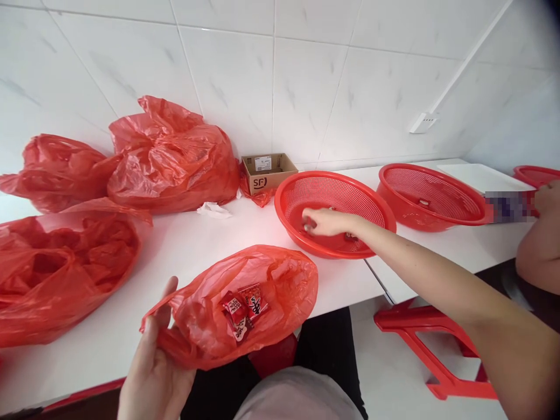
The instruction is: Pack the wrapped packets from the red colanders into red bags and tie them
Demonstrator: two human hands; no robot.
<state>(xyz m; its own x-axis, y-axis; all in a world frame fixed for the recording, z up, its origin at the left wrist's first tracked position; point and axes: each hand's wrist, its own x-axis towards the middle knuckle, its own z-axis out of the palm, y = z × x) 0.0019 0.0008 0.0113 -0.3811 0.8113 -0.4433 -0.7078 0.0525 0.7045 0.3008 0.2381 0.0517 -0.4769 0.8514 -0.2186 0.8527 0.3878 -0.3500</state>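
Note:
My left hand [160, 356] grips the rim of a red plastic bag [196, 297] between thumb and fingers, holding it spread at the table's front edge. Inside the bag lie several small red printed snack packets [245, 308]. Over to the right, my right hand [324, 221] reaches down into a red perforated plastic basket [335, 184]. Its fingers are curled together near the basket's bottom, and what they pinch is too small to make out. A few small packets [350, 236] lie in that basket, partly hidden by my forearm.
Full red plastic bags [170, 163] stand along the wall at left, beside an opened red bag [65, 262]. A small cardboard box [268, 175] sits behind the basket. Further right are a second red basket [431, 192], a person's arm [540, 245] and a red stool [437, 344].

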